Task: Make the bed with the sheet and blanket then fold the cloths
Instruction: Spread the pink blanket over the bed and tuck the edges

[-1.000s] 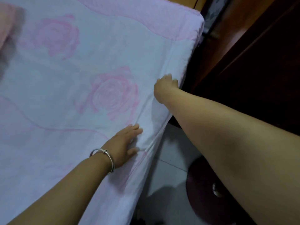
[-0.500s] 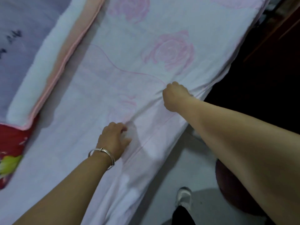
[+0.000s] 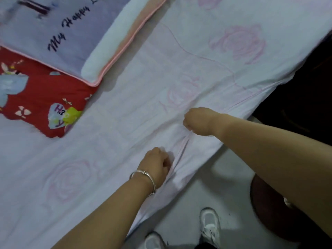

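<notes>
Two hands: both are working on the sheet [image 3: 143,108] near the bed's side edge, seen from the head view.
Sheet: white with pale pink roses, it is lying spread over the bed and hanging over the edge on the right; a ridge of creases is running between the two hands.
Left hand [image 3: 157,165]: fingers are curling down and bunching a fold of the sheet, gripping it close to the edge; a silver bangle [image 3: 143,178] is sitting on the wrist.
Right hand [image 3: 197,121]: it is closing into a fist on the sheet, further along the same edge; the fingertips are hidden under the hand, the cloth puckering just below it.
Blanket [image 3: 75,38]: lilac face with dark script, white fleece lining and pink piping, it is lying at upper left on the bed, well apart from both hands.
Red pillow [image 3: 36,97]: its cartoon print is showing, and it is lying partly under the blanket's corner.
Floor: pale tiles; two white shoes [image 3: 210,225] are standing beside the bed, a dark round stool [image 3: 265,209] at right under the right forearm.
</notes>
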`<state>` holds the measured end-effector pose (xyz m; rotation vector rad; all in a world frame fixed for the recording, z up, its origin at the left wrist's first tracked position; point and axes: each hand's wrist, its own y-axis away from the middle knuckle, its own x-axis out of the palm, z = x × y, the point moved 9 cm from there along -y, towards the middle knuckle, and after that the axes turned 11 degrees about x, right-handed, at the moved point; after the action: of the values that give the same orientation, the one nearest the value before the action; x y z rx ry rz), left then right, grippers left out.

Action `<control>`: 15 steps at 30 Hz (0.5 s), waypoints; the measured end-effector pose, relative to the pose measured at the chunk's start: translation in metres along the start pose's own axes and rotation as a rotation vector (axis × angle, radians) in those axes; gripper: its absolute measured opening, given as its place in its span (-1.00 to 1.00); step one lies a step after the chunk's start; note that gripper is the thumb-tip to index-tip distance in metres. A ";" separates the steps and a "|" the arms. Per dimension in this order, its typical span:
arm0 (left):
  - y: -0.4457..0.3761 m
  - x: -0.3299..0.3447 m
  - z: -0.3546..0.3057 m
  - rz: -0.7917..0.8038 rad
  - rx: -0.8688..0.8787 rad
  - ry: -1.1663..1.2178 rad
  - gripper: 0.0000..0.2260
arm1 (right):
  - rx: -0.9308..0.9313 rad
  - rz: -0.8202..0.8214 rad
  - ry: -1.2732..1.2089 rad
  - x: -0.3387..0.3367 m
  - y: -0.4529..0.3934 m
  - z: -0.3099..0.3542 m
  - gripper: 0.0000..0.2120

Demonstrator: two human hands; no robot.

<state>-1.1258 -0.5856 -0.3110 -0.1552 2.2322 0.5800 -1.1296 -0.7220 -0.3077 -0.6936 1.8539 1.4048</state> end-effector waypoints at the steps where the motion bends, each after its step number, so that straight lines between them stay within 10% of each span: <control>1: 0.001 0.001 -0.001 -0.025 -0.017 0.028 -0.87 | -0.018 0.020 0.009 0.001 0.000 0.001 -0.80; 15: 0.029 0.027 -0.012 0.232 -0.169 0.152 -0.72 | -0.046 0.410 -0.006 0.032 0.033 -0.026 -0.70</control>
<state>-1.1607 -0.5634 -0.3136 -0.0258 2.3639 0.9108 -1.1803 -0.7385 -0.3092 -0.3383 2.0423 1.7052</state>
